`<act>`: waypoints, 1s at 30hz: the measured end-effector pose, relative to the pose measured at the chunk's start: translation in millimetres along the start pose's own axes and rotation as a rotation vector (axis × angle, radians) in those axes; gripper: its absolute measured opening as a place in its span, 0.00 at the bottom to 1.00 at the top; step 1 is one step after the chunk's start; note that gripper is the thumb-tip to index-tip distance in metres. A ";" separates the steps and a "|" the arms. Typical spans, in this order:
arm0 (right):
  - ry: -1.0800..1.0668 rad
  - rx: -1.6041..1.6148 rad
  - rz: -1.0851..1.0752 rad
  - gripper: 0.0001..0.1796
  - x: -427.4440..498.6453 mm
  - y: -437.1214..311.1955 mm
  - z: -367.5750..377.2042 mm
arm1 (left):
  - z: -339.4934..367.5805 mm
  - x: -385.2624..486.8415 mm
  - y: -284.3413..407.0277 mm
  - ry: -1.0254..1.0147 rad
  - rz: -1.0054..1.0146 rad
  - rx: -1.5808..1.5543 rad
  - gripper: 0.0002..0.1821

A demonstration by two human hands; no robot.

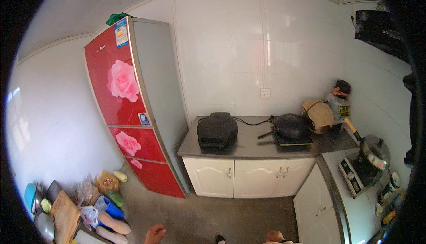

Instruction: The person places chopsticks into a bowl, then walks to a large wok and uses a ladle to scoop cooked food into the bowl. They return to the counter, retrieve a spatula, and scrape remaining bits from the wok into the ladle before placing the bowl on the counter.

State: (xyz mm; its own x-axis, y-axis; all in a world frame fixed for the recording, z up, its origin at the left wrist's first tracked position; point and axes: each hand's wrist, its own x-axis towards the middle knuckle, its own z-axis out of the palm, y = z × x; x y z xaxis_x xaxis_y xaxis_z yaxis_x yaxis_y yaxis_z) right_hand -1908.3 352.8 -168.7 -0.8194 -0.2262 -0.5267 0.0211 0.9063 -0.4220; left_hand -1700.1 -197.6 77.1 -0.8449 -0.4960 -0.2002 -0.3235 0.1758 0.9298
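At the bottom edge my left hand (pixel 155 234) hangs over the grey floor, its fingers loosely curled and no object visible in it. The nearest things to it are two long pale vegetables (pixel 114 223) on the left. My right hand (pixel 275 236) is also low in the picture, curled in and cut off partly by the frame, with a dark band at the wrist. It hangs apart from the white corner cabinet (pixel 314 204). Between the hands, the tip of a dark shoe (pixel 220 239) shows on the floor.
A red refrigerator (pixel 139 111) with rose prints stands left of the counter (pixel 253 137). On the counter are a black electric griddle (pixel 217 131) and a black pan (pixel 291 126). A lidded pot (pixel 376 152) sits on a gas stove (pixel 351 177). Wooden boards (pixel 65 215) lean lower left.
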 end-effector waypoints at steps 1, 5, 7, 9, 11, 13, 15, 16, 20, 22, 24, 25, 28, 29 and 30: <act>0.013 0.021 0.009 0.17 19.2 -16.8 -15.6 | 4.0 32.7 10.2 -0.033 0.014 -0.014 0.14; 0.090 0.052 0.043 0.16 75.0 -55.7 -67.5 | 36.8 169.3 78.2 -0.183 0.091 -0.027 0.16; 0.157 0.068 0.042 0.16 90.1 -62.3 -89.3 | 67.2 233.0 119.4 -0.255 0.187 0.104 0.19; 0.225 -0.023 -0.051 0.15 100.3 -65.9 -116.4 | 102.6 283.1 151.3 -0.310 0.319 0.360 0.21; 0.235 -0.241 -0.375 0.13 114.5 -75.7 -156.7 | 143.8 326.1 175.4 -0.332 0.425 0.381 0.26; 0.217 0.121 -0.326 0.11 137.1 -100.2 -200.3 | 168.9 361.7 189.3 -0.330 0.494 0.453 0.28; 0.191 0.779 -0.103 0.10 176.2 -147.1 -238.9 | 195.9 393.7 200.8 -0.311 0.554 0.551 0.29; 0.296 0.654 -0.188 0.12 197.5 -171.8 -261.0 | 208.9 409.6 208.3 -0.306 0.591 0.638 0.31; 0.535 0.382 -0.364 0.17 275.0 -262.9 -340.7 | 227.6 461.3 227.7 -0.359 0.742 0.859 0.36; 0.611 0.386 -0.483 0.21 305.2 -295.1 -368.0 | 233.4 477.4 228.2 -0.372 0.828 0.853 0.37; 0.768 0.268 -0.502 0.23 343.8 -324.9 -387.1 | 240.7 494.5 223.8 -0.374 0.785 0.923 0.33; 0.756 0.236 -0.493 0.22 359.7 -332.9 -393.7 | 243.9 500.4 220.4 -0.364 0.793 0.945 0.31; 0.652 0.186 -0.445 0.21 402.7 -349.6 -401.6 | 253.4 521.0 215.2 -0.439 0.719 1.092 0.21; 0.558 0.199 -0.399 0.20 412.8 -352.4 -401.8 | 254.6 527.6 216.2 -0.492 0.684 1.160 0.18; 0.417 0.194 -0.313 0.19 419.7 -352.3 -402.0 | 253.8 531.7 218.7 -0.510 0.707 1.120 0.16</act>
State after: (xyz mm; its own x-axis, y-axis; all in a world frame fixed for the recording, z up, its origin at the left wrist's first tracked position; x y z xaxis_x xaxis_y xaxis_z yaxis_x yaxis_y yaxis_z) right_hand -2489.9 82.1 55.5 -0.9600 -0.2779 -0.0346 -0.1867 0.7272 -0.6605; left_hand -2328.2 -207.1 95.5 -0.9492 0.2929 -0.1153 0.2675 0.9436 0.1953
